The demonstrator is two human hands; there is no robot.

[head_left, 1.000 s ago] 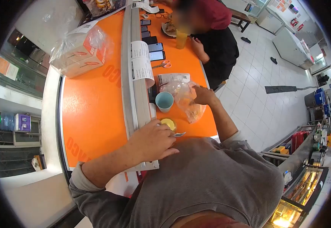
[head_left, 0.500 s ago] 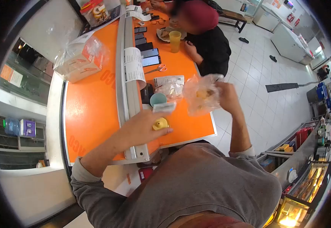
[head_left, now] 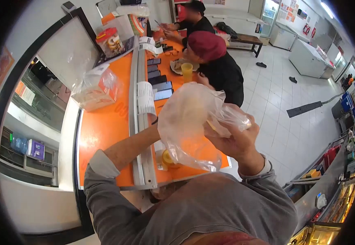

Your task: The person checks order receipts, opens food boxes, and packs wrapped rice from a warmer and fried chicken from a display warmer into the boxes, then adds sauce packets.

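Note:
In front of my chest, my right hand [head_left: 238, 141] is closed around the gathered side of a clear plastic bag [head_left: 185, 110]. Something yellowish shows through the plastic by its fingers, too blurred to name. The bag hangs wide and puffed out over the counter edge. My left forearm [head_left: 134, 145] reaches up to the bag's left side, and the hand itself is hidden behind or inside the plastic; which, I cannot tell. Under the bag, a yellow round-topped item [head_left: 168, 157] stands on the orange counter [head_left: 104, 143], partly covered.
Phones [head_left: 160, 85] lie in a row beside a metal rail with a hanging receipt [head_left: 145, 98]. Beyond are a yellow cup [head_left: 187, 72], a plate of food [head_left: 177, 66] and a co-worker in a maroon cap [head_left: 207, 45]. A wrapped box [head_left: 100, 87] sits left. Another person is farther back.
The bag has moved left and opened out larger, with my right hand still on it. My left hand has left the yellow item and gone up to the bag. The view has tilted upward.

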